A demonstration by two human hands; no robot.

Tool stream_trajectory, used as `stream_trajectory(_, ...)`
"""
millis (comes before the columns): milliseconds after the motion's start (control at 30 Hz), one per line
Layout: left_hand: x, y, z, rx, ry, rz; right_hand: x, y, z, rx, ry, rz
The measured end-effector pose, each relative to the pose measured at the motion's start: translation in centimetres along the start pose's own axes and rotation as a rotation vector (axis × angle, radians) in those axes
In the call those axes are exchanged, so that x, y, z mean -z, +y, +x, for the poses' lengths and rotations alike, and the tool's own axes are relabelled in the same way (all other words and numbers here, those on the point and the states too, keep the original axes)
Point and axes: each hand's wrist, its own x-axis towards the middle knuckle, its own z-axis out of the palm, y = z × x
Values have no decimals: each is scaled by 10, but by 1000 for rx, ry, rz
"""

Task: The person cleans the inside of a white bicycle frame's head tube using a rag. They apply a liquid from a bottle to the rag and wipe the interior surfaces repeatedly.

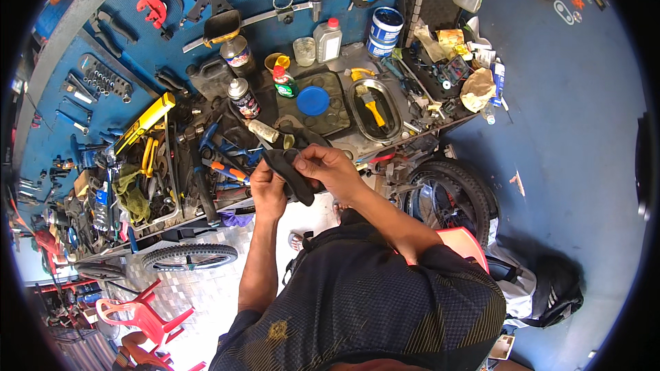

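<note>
Both my hands hold one black rubber strip [289, 173], which looks like a piece of inner tube, in front of a crowded workbench [347, 141]. My left hand [267, 189] grips its lower left part. My right hand [331, 168] pinches its upper right end between thumb and fingers. The strip bends between the two hands. Just beyond the hands lie orange-handled pliers [225, 168] and a small pale bottle [263, 130].
The bench carries spray cans [243, 97], a blue lid [313, 101] on a black tray, a metal dish with a yellow-handled brush [375, 110], and a bin of tools [141, 178]. Tools hang on the blue wall. A bicycle wheel [450, 196] stands at right, a red plastic chair [141, 316] lower left.
</note>
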Motion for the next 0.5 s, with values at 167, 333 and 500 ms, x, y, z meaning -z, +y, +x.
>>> stream_trajectory(167,2,14,5,52,-62,12,11,-2,3,178,-92,-207)
stream_trajectory(333,19,28,10,218,-254,111,16,-17,-3,197,-279,-610)
stream_trajectory(500,59,8,19,119,-136,247,12,-36,-8,197,-301,-701)
